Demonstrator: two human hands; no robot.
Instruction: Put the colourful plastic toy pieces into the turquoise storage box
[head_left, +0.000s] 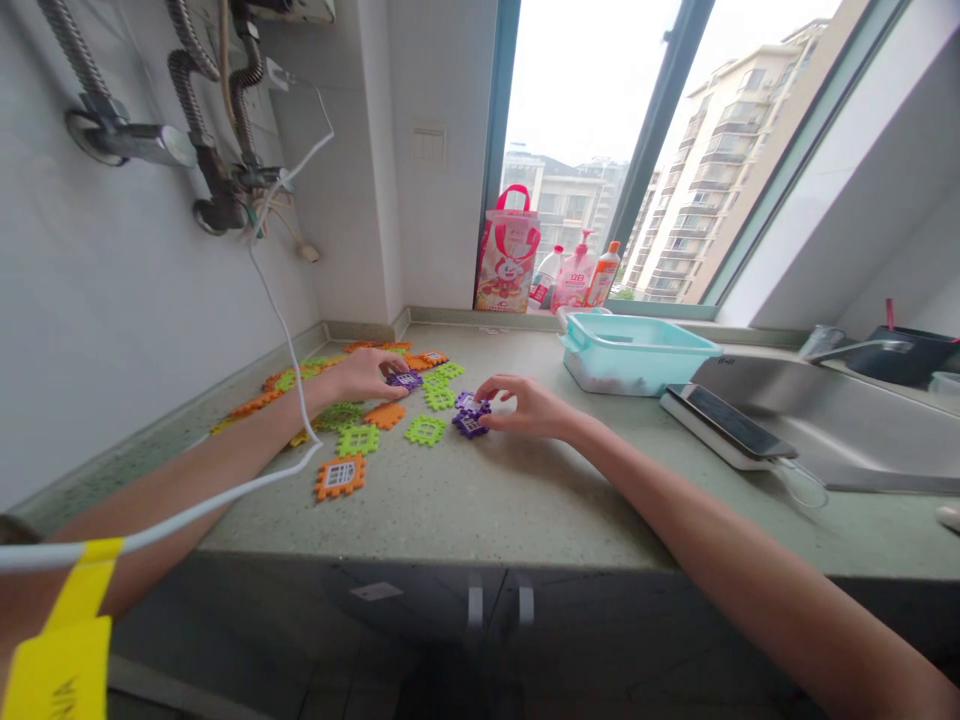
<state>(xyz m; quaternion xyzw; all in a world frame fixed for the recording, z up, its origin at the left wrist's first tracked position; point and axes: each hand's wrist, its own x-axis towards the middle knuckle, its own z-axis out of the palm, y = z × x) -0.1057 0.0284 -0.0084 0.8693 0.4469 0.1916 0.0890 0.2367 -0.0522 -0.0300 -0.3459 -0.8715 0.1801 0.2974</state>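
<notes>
While both arms stretch forward, the left hand (367,375) pinches a purple tile (405,380), the right hand (529,405) grips joined purple tiles (471,415).

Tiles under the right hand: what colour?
Purple, with white window-like grids, clearest in the head view: the right hand touches the purple tiles on the counter.

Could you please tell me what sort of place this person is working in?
Probably a home kitchen in a high-rise flat: a stone countertop with a steel sink, detergent bottles on the windowsill, and apartment blocks outside.
</notes>
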